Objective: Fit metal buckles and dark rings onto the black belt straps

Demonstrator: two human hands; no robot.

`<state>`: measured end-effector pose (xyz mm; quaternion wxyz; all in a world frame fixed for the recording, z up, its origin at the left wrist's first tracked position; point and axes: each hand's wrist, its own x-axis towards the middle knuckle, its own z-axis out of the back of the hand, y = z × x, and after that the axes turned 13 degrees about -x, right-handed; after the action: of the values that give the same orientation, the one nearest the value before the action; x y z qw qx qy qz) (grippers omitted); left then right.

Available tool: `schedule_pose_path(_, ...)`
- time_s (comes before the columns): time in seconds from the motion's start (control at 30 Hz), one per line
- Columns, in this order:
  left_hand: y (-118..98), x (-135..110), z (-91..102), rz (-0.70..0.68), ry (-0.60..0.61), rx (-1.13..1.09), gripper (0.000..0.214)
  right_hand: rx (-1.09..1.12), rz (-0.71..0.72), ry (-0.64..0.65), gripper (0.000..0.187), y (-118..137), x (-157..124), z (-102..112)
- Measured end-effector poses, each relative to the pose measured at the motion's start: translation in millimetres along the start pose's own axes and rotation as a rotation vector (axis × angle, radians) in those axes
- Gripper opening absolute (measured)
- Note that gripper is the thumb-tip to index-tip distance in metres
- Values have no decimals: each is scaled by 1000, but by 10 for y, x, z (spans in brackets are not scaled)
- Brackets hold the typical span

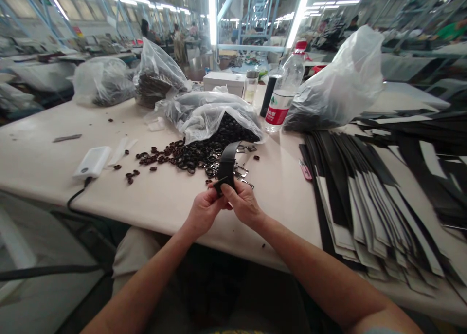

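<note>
Single head-worn view, forward and down, close over the table (pixel 44 163) edge, factory hall far behind.

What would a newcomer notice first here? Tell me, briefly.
First, the two hands, left hand and right hand, gripping a black strap at the table's near edge. Just behind them, dark rings spill from an open plastic bag. To the right lies a fanned stack of black strips.
</note>
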<state>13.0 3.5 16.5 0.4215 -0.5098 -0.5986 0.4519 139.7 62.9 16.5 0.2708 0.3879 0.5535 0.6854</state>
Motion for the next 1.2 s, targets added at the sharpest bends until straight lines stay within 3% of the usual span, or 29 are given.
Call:
schedule_pose_path(0.07,-1,-8,46,-68,-17,87,34,-65,68,9,47,21,11,31)
schedule_pose_path(0.17,-40,6,155,-274,-110,241,26,-178,182,-21,46,97,36,105)
schedule_pose_path(0.23,-88,23,217,-358,-114,180,35,-202,194,-5,49,154,44,143)
schedule_pose_path(0.3,-140,25,245,-328,-10,30,55,-180,174,113,52,195,41,150)
schedule_pose_path(0.4,-190,-13,227,-137,220,-128,72,-70,109,324,52,213,31,113)
schedule_pose_path(0.5,-173,-63,181,-41,286,-232,72,44,0,426,51,203,34,80)
schedule_pose_path(0.7,-75,-84,105,-14,94,-279,56,24,-61,547,51,175,44,74)
schedule_pose_path(0.87,-118,-84,44,-31,-73,-248,50,60,-34,507,61,62,38,-9)
schedule_pose_path(1.2,-198,-29,77,-86,-171,-170,54,215,-163,447,56,-38,4,-53)
